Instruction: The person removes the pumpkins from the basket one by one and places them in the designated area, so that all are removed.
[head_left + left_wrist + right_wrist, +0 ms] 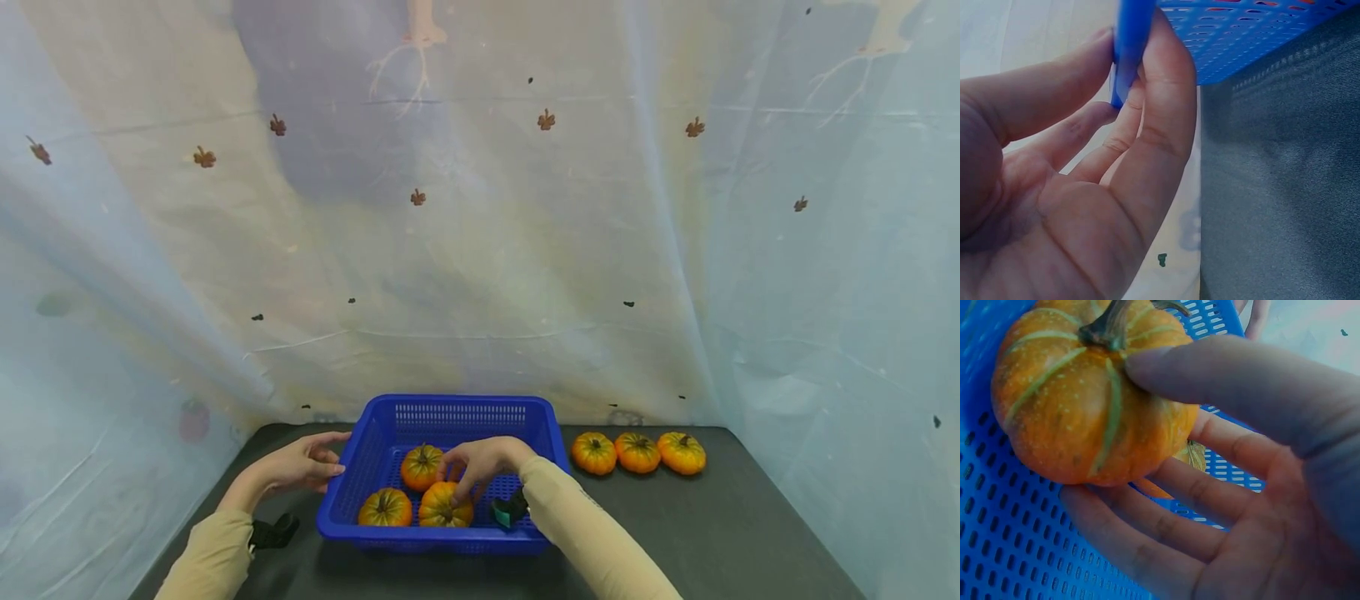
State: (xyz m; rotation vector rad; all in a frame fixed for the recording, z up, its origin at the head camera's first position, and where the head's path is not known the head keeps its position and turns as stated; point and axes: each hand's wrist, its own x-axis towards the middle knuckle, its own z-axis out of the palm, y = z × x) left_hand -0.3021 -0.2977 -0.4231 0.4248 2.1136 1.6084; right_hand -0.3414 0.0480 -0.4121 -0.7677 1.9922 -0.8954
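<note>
A blue plastic basket (pixel 465 536) with slotted walls holds three small orange pumpkins. My left hand (pixel 303 463) grips its left rim, which in the left wrist view passes between thumb and fingers (pixel 1169 94). Inside the basket, my right hand (pixel 483 460) holds the front middle pumpkin (pixel 1085 406), thumb on top near the stem and fingers curled beneath its side. Whether this pumpkin touches the basket floor I cannot tell. Left of it sits another pumpkin (pixel 385 507), and a third pumpkin (pixel 421 467) lies behind, partly covered by the right hand.
Three more pumpkins stand in a row right of the basket: a near one (pixel 594 453), a middle one (pixel 637 452) and a far-right one (pixel 682 452). All rests on a dark table (pixel 720 533). A printed plastic sheet (pixel 480 275) hangs behind and along both sides.
</note>
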